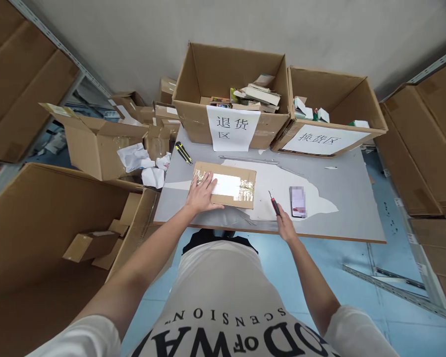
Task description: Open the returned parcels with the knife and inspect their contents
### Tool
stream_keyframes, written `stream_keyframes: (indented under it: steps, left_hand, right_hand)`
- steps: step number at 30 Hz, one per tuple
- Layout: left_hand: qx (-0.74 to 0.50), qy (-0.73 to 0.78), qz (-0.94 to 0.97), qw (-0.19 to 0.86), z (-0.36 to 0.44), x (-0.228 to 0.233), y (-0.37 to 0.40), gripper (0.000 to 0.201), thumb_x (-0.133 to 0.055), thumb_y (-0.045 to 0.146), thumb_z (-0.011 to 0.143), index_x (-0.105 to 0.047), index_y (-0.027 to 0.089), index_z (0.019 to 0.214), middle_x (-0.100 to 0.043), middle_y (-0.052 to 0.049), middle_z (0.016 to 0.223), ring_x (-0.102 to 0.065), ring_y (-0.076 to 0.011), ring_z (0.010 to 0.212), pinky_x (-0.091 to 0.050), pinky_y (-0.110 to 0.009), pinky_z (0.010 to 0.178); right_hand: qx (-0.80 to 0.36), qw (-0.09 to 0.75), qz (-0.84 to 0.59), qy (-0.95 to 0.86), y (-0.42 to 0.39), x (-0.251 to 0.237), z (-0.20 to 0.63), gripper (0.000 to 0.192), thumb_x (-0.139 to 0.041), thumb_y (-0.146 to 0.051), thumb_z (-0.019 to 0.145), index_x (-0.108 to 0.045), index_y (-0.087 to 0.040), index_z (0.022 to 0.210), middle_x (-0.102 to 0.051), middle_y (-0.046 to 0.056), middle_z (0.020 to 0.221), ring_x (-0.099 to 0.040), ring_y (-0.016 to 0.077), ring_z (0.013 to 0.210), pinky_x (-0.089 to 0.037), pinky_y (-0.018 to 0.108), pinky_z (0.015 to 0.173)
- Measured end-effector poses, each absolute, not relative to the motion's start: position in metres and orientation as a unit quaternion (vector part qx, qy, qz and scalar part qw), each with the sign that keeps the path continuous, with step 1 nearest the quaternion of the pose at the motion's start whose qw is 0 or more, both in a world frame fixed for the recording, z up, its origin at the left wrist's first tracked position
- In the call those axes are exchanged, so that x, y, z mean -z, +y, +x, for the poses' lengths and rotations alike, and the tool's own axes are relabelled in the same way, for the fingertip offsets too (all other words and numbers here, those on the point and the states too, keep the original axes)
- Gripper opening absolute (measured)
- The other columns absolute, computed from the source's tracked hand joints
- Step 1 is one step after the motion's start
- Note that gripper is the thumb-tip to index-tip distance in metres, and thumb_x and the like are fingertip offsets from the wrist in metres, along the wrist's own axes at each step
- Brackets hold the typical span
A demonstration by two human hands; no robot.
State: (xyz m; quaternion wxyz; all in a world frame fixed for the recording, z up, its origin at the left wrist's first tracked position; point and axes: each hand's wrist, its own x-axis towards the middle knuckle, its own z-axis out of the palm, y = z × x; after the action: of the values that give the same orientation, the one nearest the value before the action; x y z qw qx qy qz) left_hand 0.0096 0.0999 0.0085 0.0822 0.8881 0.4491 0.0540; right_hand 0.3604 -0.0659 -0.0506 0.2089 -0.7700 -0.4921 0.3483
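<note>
A flat cardboard parcel [233, 181] with a white label and clear tape lies on the grey table [349, 198]. My left hand [201, 194] rests flat on the parcel's left end, fingers spread. My right hand [285, 227] is near the table's front edge and grips a small red-and-black cutter [274, 203], its blade pointing away from me. A phone [298, 202] lies face up just right of the cutter. The cutter and parcel are apart.
Two open cartons with paper signs stand at the table's back: the left carton [230, 94] holds packets, the right carton [330, 111] small items. A yellow-black utility knife [183, 152] lies left of them. Open boxes [92, 144] and crumpled paper sit left; stacked cartons [431, 139] right.
</note>
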Motion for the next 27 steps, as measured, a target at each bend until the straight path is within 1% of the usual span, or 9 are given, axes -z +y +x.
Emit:
stream_keyframes:
  steps: [2,4,10,15,20,22,24,25,27]
  left_hand:
    - [-0.057,0.445,0.891,0.072,0.010,-0.008,0.096,0.092,-0.056,0.068,0.072,-0.040,0.010,0.141,-0.029,-0.021,0.152,-0.023,-0.0352,0.143,-0.007,-0.054,0.117]
    - [-0.053,0.448,0.890,0.064,0.012,-0.008,0.090,0.086,-0.053,0.066,0.076,-0.041,0.010,0.141,-0.029,-0.020,0.152,-0.023,-0.0341,0.143,-0.008,-0.053,0.117]
    - [-0.034,0.461,0.885,0.063,0.016,-0.006,0.058,0.077,-0.047,0.060,0.083,-0.038,0.013,0.144,-0.029,-0.018,0.153,-0.021,-0.0315,0.144,-0.012,-0.053,0.115]
    - [-0.015,0.482,0.873,0.068,0.016,-0.005,0.044,0.077,-0.050,0.058,0.082,-0.036,0.015,0.145,-0.029,-0.017,0.153,-0.021,-0.0306,0.144,-0.016,-0.050,0.115]
    - [-0.008,0.492,0.868,0.074,0.018,-0.006,0.048,0.080,-0.051,0.061,0.081,-0.036,0.014,0.145,-0.029,-0.016,0.154,-0.021,-0.0303,0.144,-0.016,-0.049,0.115]
    - [-0.007,0.492,0.867,0.075,0.019,-0.006,0.049,0.080,-0.049,0.062,0.081,-0.037,0.014,0.144,-0.029,-0.016,0.154,-0.022,-0.0304,0.144,-0.016,-0.049,0.115]
    - [-0.004,0.491,0.868,0.077,0.018,-0.006,0.051,0.080,-0.048,0.063,0.081,-0.037,0.015,0.144,-0.029,-0.015,0.154,-0.022,-0.0304,0.144,-0.017,-0.049,0.115]
    - [-0.001,0.491,0.868,0.078,0.018,-0.005,0.051,0.081,-0.049,0.064,0.080,-0.037,0.015,0.144,-0.029,-0.015,0.154,-0.022,-0.0304,0.144,-0.017,-0.048,0.114]
    - [0.005,0.489,0.868,0.083,0.017,-0.005,0.051,0.083,-0.050,0.065,0.078,-0.037,0.016,0.144,-0.029,-0.014,0.154,-0.022,-0.0306,0.144,-0.018,-0.048,0.114]
  right_hand:
    - [-0.315,0.163,-0.781,-0.513,-0.055,0.065,0.345,0.060,-0.027,-0.036,0.092,-0.022,-0.026,0.151,-0.055,0.011,0.117,-0.058,0.0221,0.097,-0.046,0.040,0.090]
    - [-0.284,0.130,-0.793,-0.523,-0.044,0.075,0.333,0.061,-0.026,-0.032,0.092,-0.019,-0.027,0.152,-0.053,0.010,0.115,-0.058,0.0221,0.097,-0.046,0.039,0.089]
    - [-0.216,0.020,-0.822,-0.526,-0.025,0.097,0.324,0.061,-0.031,-0.029,0.090,-0.025,-0.021,0.150,-0.053,0.016,0.115,-0.057,0.0286,0.100,-0.047,0.042,0.085]
    - [-0.222,-0.055,-0.818,-0.528,-0.019,0.106,0.323,0.059,-0.026,-0.028,0.093,-0.022,-0.024,0.151,-0.050,0.019,0.121,-0.056,0.0321,0.104,-0.045,0.043,0.085]
    - [-0.201,-0.113,-0.804,-0.548,-0.018,0.111,0.320,0.060,-0.029,-0.024,0.093,-0.019,-0.027,0.152,-0.049,0.018,0.118,-0.054,0.0313,0.104,-0.045,0.041,0.082]
    - [-0.189,-0.117,-0.803,-0.553,-0.019,0.112,0.318,0.060,-0.031,-0.022,0.092,-0.021,-0.027,0.151,-0.049,0.018,0.118,-0.052,0.0314,0.106,-0.044,0.044,0.084]
    - [-0.172,-0.095,-0.804,-0.561,-0.018,0.108,0.318,0.059,-0.035,-0.024,0.092,-0.025,-0.027,0.150,-0.047,0.019,0.122,-0.049,0.0335,0.112,-0.043,0.047,0.087]
    - [-0.161,-0.070,-0.807,-0.564,-0.016,0.103,0.319,0.059,-0.037,-0.026,0.092,-0.027,-0.025,0.149,-0.045,0.020,0.126,-0.046,0.0349,0.115,-0.042,0.049,0.089]
    - [-0.127,0.008,-0.813,-0.567,-0.005,0.085,0.320,0.059,-0.037,-0.032,0.092,-0.027,-0.019,0.149,-0.038,0.022,0.134,-0.040,0.0375,0.121,-0.041,0.051,0.092]
